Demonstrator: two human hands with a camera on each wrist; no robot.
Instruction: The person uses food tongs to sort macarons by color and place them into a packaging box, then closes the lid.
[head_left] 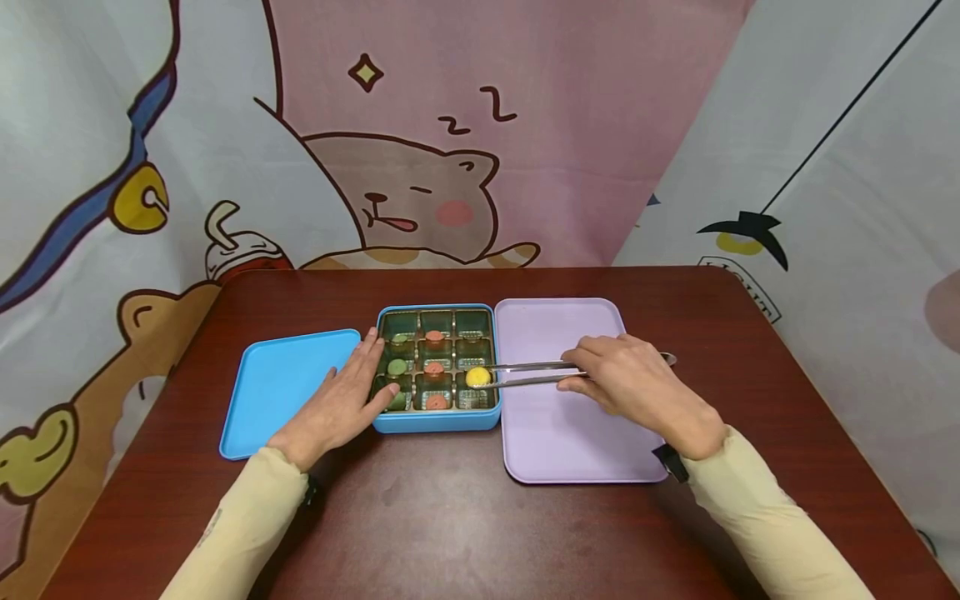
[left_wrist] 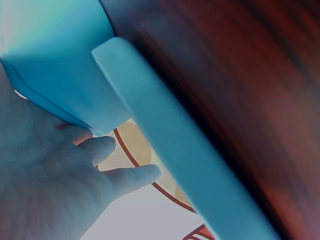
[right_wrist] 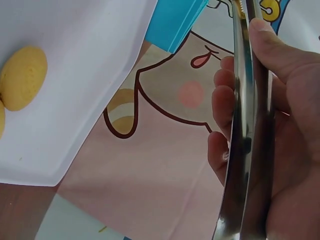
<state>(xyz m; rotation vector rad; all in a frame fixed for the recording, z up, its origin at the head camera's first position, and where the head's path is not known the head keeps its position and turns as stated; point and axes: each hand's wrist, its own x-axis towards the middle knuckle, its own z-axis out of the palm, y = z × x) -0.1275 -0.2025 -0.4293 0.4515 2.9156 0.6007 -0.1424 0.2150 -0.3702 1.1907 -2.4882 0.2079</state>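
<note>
My right hand (head_left: 637, 383) grips metal tongs (head_left: 536, 381), thumb on one arm and fingers curled round the other in the right wrist view. The tong tips hold a round yellow piece (head_left: 477, 377) over the right column of a blue box (head_left: 435, 423). The box has a clear divided insert; green pieces (head_left: 397, 367) lie in its left column and orange pieces (head_left: 434, 369) in its middle one. My left hand (head_left: 337, 408) rests along the box's left side, fingers extended and thumb at the near left corner.
A blue lid (head_left: 288, 387) lies left of the box, partly under the left forearm and hand in the head view. On the right is a lilac tray (head_left: 577, 454) beside the box, with yellow oval pieces (right_wrist: 24, 78) on it. All stand on a dark wooden table (head_left: 420, 517).
</note>
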